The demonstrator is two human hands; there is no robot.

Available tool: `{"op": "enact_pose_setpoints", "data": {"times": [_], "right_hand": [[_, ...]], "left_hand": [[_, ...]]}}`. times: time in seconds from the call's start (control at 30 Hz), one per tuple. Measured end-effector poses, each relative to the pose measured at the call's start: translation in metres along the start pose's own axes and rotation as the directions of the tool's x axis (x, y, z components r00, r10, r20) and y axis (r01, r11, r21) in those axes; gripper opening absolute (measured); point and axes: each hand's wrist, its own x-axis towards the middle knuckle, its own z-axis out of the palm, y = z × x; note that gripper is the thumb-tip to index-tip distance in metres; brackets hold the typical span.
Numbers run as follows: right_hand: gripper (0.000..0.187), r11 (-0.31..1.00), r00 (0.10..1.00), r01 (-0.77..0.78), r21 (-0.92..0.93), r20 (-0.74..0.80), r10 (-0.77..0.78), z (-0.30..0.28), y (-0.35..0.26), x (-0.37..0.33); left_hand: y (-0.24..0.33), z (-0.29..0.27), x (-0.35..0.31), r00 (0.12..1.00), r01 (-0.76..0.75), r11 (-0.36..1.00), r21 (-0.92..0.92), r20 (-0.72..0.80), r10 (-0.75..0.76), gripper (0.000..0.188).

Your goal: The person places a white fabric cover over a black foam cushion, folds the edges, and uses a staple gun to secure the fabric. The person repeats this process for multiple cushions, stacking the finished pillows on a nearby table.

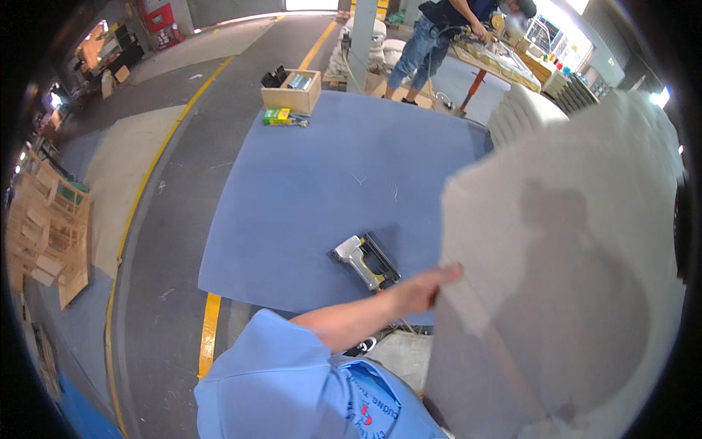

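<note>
One hand visible: left hand [424, 287], fingers stretched flat against the near edge of a big pale grey fabric-covered panel [563, 278] that fills the 3 to 5 o'clock side of the view. Right hand not visible, hidden behind the panel or out of view. Staple gun [363, 260] lies on the blue work surface [329, 183], just beside the left hand at its 10 o'clock, untouched. Wooden box [292, 91] and green carton [276, 115] at 12 o'clock, far edge. Another person [439, 36] works at a separate bench beyond.
</note>
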Motion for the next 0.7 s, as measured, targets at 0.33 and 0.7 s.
{"op": "enact_pose_setpoints", "data": {"times": [0.33, 0.7], "right_hand": [[0.064, 0.569, 0.397, -0.801, 0.187, 0.877, 0.271, 0.305, 0.154, -0.132], [0.057, 0.216, -0.074, -0.95, -0.225, 0.836, 0.543, 0.468, 0.136, -0.33]], "left_hand": [[0.193, -0.091, -0.168, 0.644, -0.471, 0.776, 0.42, -0.436, 0.628, 0.075], [0.187, -0.224, -0.297, 0.687, -0.231, 0.928, 0.293, -0.627, 0.369, 0.078]]}}
